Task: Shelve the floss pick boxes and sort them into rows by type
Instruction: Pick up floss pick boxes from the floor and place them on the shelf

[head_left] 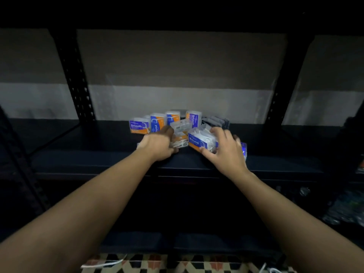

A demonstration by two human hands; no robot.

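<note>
Shelf (82, 162): dark metal; boxes heaped mid-shelf, unsorted.
Smooth box (137, 126): upright at the heap's left, untouched.
Left hand (157, 145): curled around a clear box (180, 142), apparently held; picks are seen inside.
Round box (199, 141): tilted, label up, white picks packed within.
Right hand (226, 152): spread half open, fingers pressed over the Round box.
Handling: judged light, rigid, slick plastic; best pinched across the short sides, lids possibly prone to popping.
</note>
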